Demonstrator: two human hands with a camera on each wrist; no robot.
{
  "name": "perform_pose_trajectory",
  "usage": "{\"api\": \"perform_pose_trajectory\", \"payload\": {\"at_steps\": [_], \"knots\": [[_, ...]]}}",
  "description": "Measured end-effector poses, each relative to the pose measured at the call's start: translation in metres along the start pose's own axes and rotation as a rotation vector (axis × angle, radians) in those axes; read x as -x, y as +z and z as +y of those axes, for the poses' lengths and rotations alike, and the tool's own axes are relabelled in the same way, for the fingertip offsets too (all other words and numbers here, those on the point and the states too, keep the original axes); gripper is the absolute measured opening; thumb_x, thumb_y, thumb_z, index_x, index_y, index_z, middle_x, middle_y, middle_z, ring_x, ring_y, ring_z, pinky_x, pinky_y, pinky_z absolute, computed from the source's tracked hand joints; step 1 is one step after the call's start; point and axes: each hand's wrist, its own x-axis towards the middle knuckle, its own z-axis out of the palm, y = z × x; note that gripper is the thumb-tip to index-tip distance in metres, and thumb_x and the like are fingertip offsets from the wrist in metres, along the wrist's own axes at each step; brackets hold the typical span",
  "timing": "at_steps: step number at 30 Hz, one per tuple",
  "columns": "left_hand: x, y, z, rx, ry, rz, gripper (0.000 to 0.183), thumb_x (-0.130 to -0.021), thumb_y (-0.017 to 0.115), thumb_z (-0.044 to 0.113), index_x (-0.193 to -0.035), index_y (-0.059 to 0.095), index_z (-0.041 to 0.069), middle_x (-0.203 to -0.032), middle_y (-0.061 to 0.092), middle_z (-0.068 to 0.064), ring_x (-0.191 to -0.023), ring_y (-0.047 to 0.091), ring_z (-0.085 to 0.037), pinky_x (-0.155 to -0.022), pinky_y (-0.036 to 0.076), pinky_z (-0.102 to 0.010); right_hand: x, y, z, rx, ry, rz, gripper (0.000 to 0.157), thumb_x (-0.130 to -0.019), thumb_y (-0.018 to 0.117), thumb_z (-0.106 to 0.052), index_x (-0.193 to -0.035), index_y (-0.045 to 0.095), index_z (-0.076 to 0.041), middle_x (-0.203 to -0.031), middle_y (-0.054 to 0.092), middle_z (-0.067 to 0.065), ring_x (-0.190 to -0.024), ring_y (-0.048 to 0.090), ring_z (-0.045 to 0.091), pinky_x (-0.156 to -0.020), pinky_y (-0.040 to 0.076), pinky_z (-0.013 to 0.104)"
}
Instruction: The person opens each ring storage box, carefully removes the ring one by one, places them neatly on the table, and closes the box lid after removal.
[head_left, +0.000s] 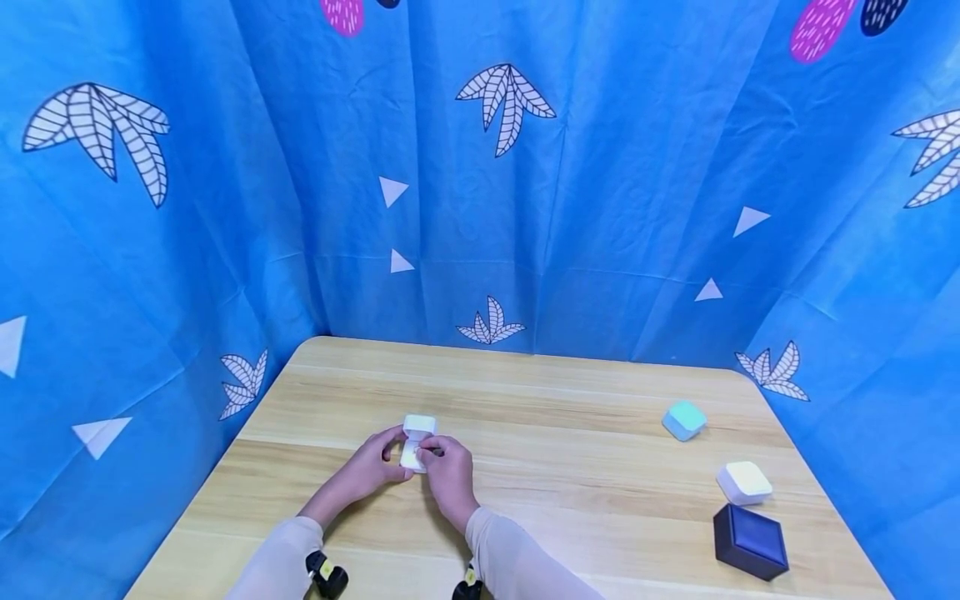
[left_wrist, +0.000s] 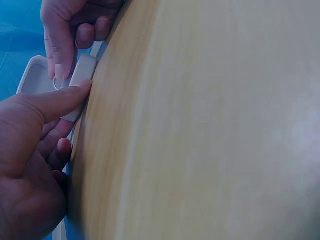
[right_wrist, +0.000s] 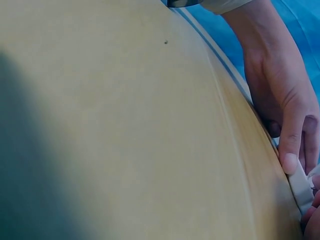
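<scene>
A small white ring box (head_left: 419, 425) stands on the table with its lid raised. My left hand (head_left: 371, 465) grips the box from its left side, thumb along the front of the base. My right hand (head_left: 452, 479) is over the base and pinches a thin ring (left_wrist: 56, 84) between thumb and fingertips. In the left wrist view the ring is right at the box's base (left_wrist: 84, 70), between it and the lid. The right wrist view has the left hand (right_wrist: 285, 95) with its thumb on the box, and only a few right fingers (right_wrist: 314, 220) at the edge.
To the right on the wooden table (head_left: 570, 417) are a mint-green box (head_left: 684, 421), a white box (head_left: 745, 483) and a dark blue box (head_left: 751, 542). A blue patterned curtain (head_left: 480, 208) hangs round the back and sides.
</scene>
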Motion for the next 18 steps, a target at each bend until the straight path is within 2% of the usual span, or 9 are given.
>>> {"api": "perform_pose_trajectory", "payload": {"at_steps": [10,18], "knots": [[-0.0006,-0.0001,0.0005,-0.008,0.007,0.004,0.075,-0.077,0.084,0.007,-0.144,0.052,0.007,-0.084,0.050,-0.005,-0.076,0.044,-0.017,-0.059,0.038,-0.024,-0.0005,0.0020,0.0000,-0.056,0.045,0.017,0.007,-0.085,0.075,-0.002,-0.090,0.077,-0.005,-0.091,0.073,0.002,-0.083,0.062,0.009,-0.071,0.054,0.020],[0.0000,-0.0005,0.0011,0.000,0.002,0.002,0.076,-0.077,0.084,0.007,-0.145,0.051,0.006,-0.086,0.051,-0.006,-0.077,0.044,-0.018,-0.060,0.039,-0.024,0.0035,-0.0016,-0.0046,-0.047,0.057,-0.020,0.005,-0.086,0.075,-0.004,-0.090,0.077,-0.006,-0.089,0.072,0.000,-0.081,0.059,0.008,-0.069,0.051,0.020]]}}
